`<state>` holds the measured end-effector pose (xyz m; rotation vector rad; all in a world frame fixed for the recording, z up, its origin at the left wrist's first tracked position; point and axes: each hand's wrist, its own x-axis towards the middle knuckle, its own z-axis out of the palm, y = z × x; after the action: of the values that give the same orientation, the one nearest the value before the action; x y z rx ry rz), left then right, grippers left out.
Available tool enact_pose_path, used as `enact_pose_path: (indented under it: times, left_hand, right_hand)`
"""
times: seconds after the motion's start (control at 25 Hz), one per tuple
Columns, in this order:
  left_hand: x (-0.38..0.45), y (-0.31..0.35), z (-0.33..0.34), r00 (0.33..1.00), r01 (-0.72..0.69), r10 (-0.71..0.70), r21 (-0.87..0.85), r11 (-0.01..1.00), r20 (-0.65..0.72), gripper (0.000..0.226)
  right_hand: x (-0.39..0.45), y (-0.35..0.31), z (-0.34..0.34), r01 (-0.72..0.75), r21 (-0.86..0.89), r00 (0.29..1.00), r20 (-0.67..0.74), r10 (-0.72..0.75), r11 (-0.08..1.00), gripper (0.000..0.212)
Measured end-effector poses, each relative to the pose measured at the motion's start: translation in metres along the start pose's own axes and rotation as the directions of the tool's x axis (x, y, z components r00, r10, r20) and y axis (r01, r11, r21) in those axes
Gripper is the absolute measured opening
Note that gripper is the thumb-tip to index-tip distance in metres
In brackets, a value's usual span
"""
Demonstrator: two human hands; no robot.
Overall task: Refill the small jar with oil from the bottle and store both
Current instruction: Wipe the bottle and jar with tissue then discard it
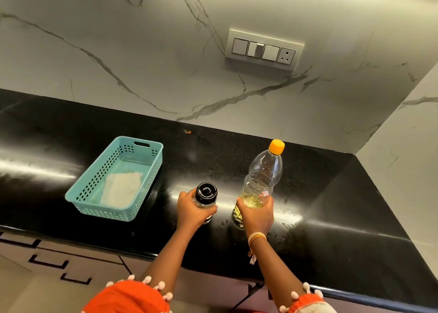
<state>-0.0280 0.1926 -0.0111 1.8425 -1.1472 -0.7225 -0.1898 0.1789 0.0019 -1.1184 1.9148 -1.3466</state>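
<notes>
A small glass jar (205, 195) with a black lid stands upright on the black countertop (331, 218). My left hand (193, 212) grips its side. To its right stands a clear plastic oil bottle (263, 175) with a yellow cap, holding yellow oil in its lower part. My right hand (257, 214) grips the bottle low down. Both containers are capped and rest on the counter. The jar's contents are hidden by my fingers.
A light blue perforated basket (94, 194) with a white cloth (122, 188) inside sits to the left of the jar. A marble wall with a switch panel (263, 49) rises behind. The counter turns a corner at the right. Cabinet fronts lie below the front edge.
</notes>
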Motion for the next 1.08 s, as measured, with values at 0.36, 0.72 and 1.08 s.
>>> enact_pose_path:
  times: [0.36,0.72,1.08]
  left_hand:
    - [0.122,0.057,0.052,0.994,0.002,-0.007,0.043,0.999,0.109,0.067]
    - [0.183,0.053,0.078,0.985,0.026,-0.036,0.062,0.998,0.167,0.073]
    - [0.182,0.052,0.072,0.979,0.079,-0.083,0.029,0.996,0.184,0.087]
  right_hand:
    - [0.107,-0.048,0.057,0.042,0.01,0.997,0.067,-0.042,0.999,0.069]
    - [0.157,-0.036,0.1,0.052,-0.029,0.986,0.162,-0.047,0.998,0.06]
    - [0.157,-0.028,0.111,0.009,-0.062,0.975,0.222,0.005,0.998,0.092]
